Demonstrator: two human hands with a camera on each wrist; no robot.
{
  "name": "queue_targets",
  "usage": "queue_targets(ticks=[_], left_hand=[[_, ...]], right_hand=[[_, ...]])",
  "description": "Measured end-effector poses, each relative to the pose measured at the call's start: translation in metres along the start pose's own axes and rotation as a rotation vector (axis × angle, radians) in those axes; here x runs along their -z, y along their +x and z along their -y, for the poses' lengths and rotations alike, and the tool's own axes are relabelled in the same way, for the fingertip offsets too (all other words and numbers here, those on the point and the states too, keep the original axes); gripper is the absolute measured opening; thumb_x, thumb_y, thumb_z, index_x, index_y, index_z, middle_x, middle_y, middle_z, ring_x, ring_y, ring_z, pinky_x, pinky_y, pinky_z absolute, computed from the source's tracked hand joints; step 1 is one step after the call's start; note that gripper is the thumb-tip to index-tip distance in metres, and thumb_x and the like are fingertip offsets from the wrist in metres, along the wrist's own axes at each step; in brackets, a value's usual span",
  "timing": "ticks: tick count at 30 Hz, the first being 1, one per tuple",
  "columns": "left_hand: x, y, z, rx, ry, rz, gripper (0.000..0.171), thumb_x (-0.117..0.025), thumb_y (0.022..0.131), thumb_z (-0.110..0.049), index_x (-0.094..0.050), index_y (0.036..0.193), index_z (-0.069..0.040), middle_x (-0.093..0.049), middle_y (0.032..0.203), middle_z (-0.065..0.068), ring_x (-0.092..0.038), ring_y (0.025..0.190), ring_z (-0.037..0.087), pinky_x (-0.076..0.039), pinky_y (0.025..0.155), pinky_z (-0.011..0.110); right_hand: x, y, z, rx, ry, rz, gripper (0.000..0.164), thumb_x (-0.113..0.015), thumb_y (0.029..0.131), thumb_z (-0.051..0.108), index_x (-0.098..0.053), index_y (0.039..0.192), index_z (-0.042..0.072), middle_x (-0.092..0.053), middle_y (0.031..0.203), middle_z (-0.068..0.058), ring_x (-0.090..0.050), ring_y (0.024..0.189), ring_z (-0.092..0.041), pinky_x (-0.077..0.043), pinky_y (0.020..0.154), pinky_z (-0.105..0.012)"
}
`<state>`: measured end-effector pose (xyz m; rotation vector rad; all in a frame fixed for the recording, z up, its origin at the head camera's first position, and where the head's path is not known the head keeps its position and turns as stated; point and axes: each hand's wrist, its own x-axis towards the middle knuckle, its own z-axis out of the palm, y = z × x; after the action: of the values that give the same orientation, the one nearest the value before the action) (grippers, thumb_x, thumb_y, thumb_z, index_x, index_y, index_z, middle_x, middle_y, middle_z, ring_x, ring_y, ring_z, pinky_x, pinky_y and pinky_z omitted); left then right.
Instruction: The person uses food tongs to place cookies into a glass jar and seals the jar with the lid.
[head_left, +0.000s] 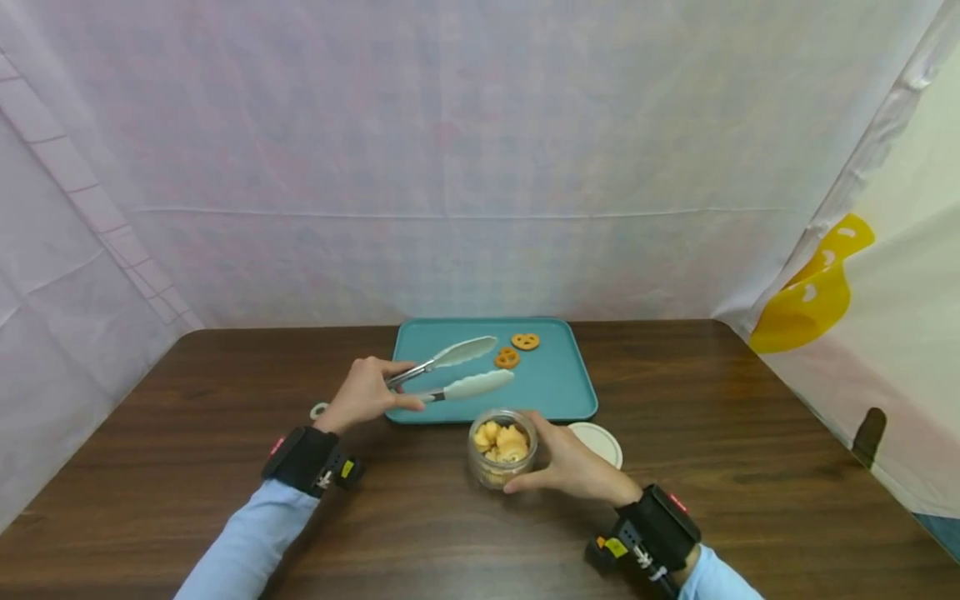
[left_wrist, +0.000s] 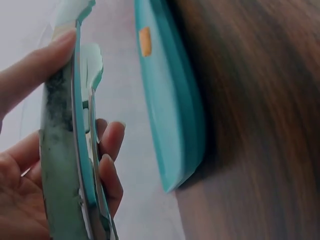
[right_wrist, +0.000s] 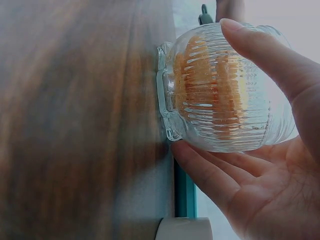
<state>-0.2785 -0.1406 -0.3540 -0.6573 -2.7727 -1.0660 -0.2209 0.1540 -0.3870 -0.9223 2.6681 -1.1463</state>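
My left hand (head_left: 365, 393) holds a pair of tongs (head_left: 477, 384) with pale green tips and metal arms, thumb on one arm and fingers on the other. The tips are spread apart above the blue-green tray (head_left: 562, 396). On that tray lie two pretzels (head_left: 507, 358), to the right of the tips. A ribbed glass jar (right_wrist: 220, 95) stands uncovered on the table in front of the tray, and my right hand (head_left: 573, 467) grips it from the right, thumb and fingers on opposite sides. Pale yellow cookies (head_left: 502, 442) fill much of the jar.
A round white lid (head_left: 600, 442) lies on the table just behind my right hand, by the tray's front right corner. The brown wooden table (head_left: 420, 533) meets a pale cloth backdrop (head_left: 450, 167) at the rear. Something yellow (head_left: 810, 308) hangs at the right side.
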Motion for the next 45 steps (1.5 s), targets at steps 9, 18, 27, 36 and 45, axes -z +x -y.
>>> queue_targets(ticks=[9, 18, 27, 36, 45], left_hand=[[-0.013, 0.021, 0.000, 0.095, 0.078, -0.022, 0.066, -0.081, 0.062, -0.028, -0.058, 0.118, -0.002, -0.050, 0.051, 0.004, -0.029, 0.051, 0.013, -0.025, 0.049, 0.025], [-0.025, 0.038, -0.001, 0.129, 0.147, -0.035, 0.067, -0.081, 0.060, -0.031, -0.059, 0.117, -0.002, -0.062, 0.107, 0.019, -0.055, 0.096, 0.033, -0.045, 0.080, 0.040], [-0.030, 0.047, 0.000, 0.143, 0.166, -0.043, 0.067, -0.082, 0.059, -0.030, -0.060, 0.115, -0.001, -0.061, 0.108, 0.020, -0.054, 0.100, 0.035, -0.044, 0.084, 0.042], [-0.037, 0.052, 0.001, 0.158, 0.157, -0.006, 0.073, -0.083, 0.057, -0.032, -0.058, 0.116, 0.001, -0.060, 0.109, 0.021, -0.059, 0.086, 0.028, -0.047, 0.074, 0.035], [-0.039, 0.055, 0.000, 0.208, 0.122, 0.027, 0.072, -0.083, 0.057, -0.032, -0.058, 0.117, 0.000, -0.062, 0.107, 0.019, -0.052, 0.066, 0.017, -0.038, 0.057, 0.025]], right_hand=[[0.001, 0.000, 0.001, -0.011, 0.010, 0.006, 0.083, -0.073, 0.068, 0.043, -0.033, 0.134, 0.013, -0.052, 0.121, -0.006, -0.052, 0.107, -0.018, -0.043, 0.085, -0.034], [0.000, 0.001, 0.002, -0.012, -0.004, 0.001, 0.086, -0.073, 0.067, 0.045, -0.032, 0.135, 0.011, -0.053, 0.121, -0.006, -0.052, 0.106, -0.018, -0.043, 0.085, -0.035], [0.001, 0.001, 0.003, -0.044, 0.004, 0.017, 0.085, -0.073, 0.068, 0.044, -0.032, 0.135, 0.013, -0.052, 0.121, -0.005, -0.052, 0.107, -0.017, -0.042, 0.087, -0.036], [0.001, 0.002, 0.003, -0.028, -0.003, 0.015, 0.083, -0.073, 0.069, 0.042, -0.033, 0.134, 0.011, -0.052, 0.122, -0.008, -0.052, 0.108, -0.020, -0.042, 0.086, -0.038], [0.001, 0.002, 0.003, -0.038, -0.009, 0.005, 0.085, -0.074, 0.067, 0.044, -0.033, 0.134, 0.012, -0.052, 0.122, -0.006, -0.052, 0.108, -0.017, -0.042, 0.087, -0.037]])
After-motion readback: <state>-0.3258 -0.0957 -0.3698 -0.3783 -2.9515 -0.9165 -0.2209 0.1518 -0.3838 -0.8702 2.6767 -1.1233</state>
